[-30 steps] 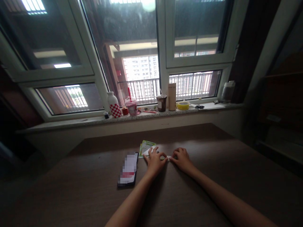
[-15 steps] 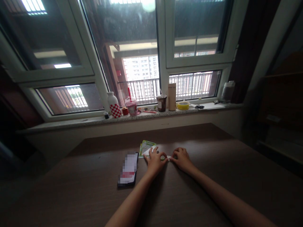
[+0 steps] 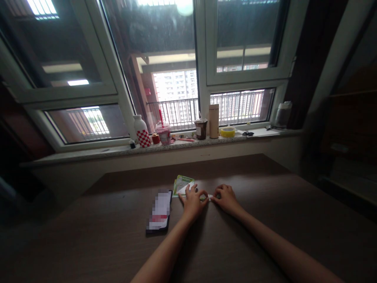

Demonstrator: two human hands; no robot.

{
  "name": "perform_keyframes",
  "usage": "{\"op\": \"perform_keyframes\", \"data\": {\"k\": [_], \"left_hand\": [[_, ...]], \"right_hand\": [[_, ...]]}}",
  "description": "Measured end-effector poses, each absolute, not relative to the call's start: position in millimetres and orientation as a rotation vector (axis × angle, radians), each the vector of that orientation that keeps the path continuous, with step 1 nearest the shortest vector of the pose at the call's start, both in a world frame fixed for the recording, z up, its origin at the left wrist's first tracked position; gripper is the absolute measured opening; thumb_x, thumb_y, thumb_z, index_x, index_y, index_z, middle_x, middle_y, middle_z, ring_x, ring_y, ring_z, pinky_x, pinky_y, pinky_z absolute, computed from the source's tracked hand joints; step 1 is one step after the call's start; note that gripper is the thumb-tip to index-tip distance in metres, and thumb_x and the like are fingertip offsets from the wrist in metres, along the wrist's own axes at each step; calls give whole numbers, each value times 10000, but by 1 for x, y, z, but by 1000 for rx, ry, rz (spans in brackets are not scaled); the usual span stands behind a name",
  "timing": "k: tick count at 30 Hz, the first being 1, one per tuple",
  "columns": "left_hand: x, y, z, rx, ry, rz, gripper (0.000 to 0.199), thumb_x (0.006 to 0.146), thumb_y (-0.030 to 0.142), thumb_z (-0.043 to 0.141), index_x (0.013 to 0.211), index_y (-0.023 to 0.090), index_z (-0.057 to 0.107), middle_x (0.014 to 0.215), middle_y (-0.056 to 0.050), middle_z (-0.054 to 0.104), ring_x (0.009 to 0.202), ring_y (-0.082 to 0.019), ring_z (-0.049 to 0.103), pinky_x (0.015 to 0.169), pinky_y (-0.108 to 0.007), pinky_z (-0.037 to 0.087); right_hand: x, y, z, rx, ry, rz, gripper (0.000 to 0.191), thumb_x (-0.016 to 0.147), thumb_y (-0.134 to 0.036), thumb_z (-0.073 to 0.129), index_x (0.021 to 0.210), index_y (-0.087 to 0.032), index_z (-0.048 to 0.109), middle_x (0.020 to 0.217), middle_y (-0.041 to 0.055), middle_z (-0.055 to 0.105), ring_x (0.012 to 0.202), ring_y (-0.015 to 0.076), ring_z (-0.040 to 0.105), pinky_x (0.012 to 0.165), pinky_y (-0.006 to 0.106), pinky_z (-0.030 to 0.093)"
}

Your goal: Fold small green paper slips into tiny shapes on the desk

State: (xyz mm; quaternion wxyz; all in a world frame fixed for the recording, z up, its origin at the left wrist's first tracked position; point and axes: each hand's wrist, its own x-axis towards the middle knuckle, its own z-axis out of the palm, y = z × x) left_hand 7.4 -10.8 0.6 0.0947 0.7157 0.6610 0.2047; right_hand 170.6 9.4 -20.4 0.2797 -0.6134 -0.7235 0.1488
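A small white piece (image 3: 210, 197), perhaps paper, lies between my hands on the brown table (image 3: 118, 204). My left hand (image 3: 193, 200) pinches its left end with thumb and index finger, the other fingers spread over the edge of some green and white paper packets (image 3: 184, 181). From the right, my right hand (image 3: 226, 197) pinches the other end, its fingers curled. The fingertips of both hands nearly meet and hide much of the piece. Left of my left hand lies a phone (image 3: 160, 211) with a blurred screen.
Along the windowsill (image 3: 182, 144) behind the table stand a red-checked white bottle (image 3: 142, 131), a pink drink cup (image 3: 163, 133), a brown drink cup (image 3: 201, 129), a tan flask (image 3: 214, 121), yellow tape (image 3: 227, 132) and black scissors (image 3: 248, 133).
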Motion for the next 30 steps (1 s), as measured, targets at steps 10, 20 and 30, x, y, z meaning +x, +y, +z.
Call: {"op": "perform_keyframes", "data": {"k": [10,20,30], "left_hand": [[4,-12,4,2170,1966,523,221,834,523,602,977,430,743,1519,5,399,1449,-354,162,1059,-751,37],[1,-12,6,2130,1978,474,285,837,575,551,1000,439,742,1528,-1,395,1450,-370,180,1068,-747,17],[8,-14,7,2128,2013,462,253,839,536,578,1018,428,721,1516,-32,413,1457,-353,168,1042,-770,16]], "right_hand": [[172,9,-21,-1634,-1926,429,187,808,-385,671,922,-244,719,1115,77,578,1145,259,457,1005,354,340],[170,7,-19,-1656,-1942,428,186,789,-395,676,908,-256,710,1135,66,563,1146,257,448,995,351,334],[167,10,-15,-1691,-1934,483,162,771,-374,691,889,-265,718,1192,61,545,1190,264,432,1025,363,313]]}}
